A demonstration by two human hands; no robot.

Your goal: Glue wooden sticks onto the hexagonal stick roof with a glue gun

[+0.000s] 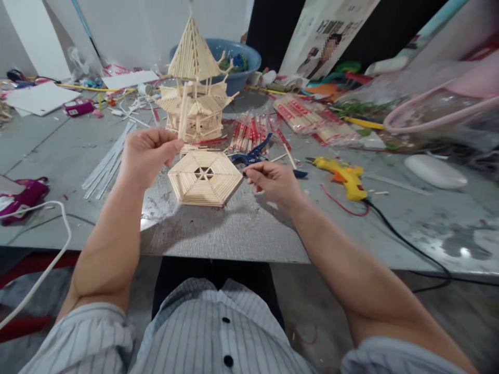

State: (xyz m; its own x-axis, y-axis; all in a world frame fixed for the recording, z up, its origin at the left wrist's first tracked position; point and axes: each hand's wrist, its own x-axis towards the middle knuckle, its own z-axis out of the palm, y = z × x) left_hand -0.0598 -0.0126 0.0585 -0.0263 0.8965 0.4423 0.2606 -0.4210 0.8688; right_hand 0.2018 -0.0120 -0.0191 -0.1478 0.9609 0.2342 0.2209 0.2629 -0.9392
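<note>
A pale wooden stick [183, 115] stands nearly upright in the pinched fingers of my left hand [150, 153]. In front of me lies a hexagonal panel of thin wooden sticks [206, 193], with a small spoked opening in its middle. My right hand [275, 182] is closed at the panel's right corner; what its fingertips grip, if anything, is too small to make out. Blue-handled pliers [255, 151] lie just behind that hand, partly hidden. Beyond the panel rises a tiered pagoda model [194, 59] of the same sticks, its lower part partly covered by the held stick.
A yellow glue gun [345, 176] with a black cord lies at right, near a white oval object [435, 171]. Wrapped chopsticks [306, 117] and a blue basin [244, 57] are behind. Clear strips [107, 161] and a purple device [25, 197] lie at left.
</note>
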